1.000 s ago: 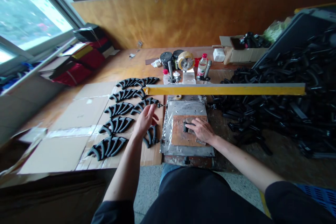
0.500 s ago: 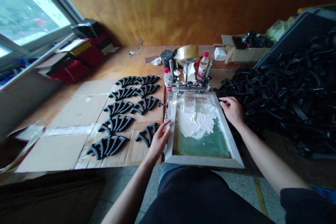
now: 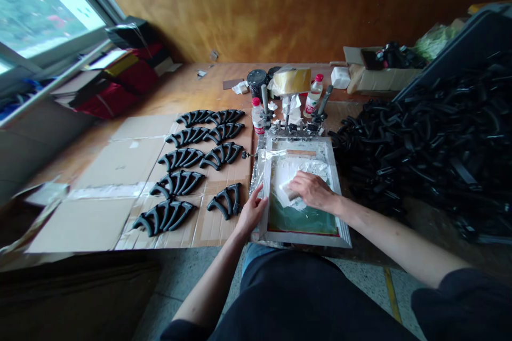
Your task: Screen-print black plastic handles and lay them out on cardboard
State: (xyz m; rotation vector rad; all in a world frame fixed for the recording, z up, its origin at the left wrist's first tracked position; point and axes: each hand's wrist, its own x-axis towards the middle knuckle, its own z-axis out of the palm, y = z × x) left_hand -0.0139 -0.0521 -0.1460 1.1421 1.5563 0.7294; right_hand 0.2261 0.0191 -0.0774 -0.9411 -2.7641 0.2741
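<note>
A metal-framed printing screen lies flat at the table's front edge, with white paste spread over its green mesh. My right hand is closed around a flat scraper, its edge down in the paste. At the frame's left side rests my left hand, fingers apart on the rim and not wrapped round it. Behind the frame stands a metal clamp. Curved black parts lie in grouped fans on cardboard to the left, the nearest group beside my left hand.
A big heap of black parts covers the right side. Behind the clamp stand two red-capped bottles, a tape roll and a dark jar. An open carton sits at the back right.
My right hand has moved from the frame's right edge onto the mesh and taken hold of the scraper. The frame has turned slightly and looks lower. My left hand has stayed at the left rim.
</note>
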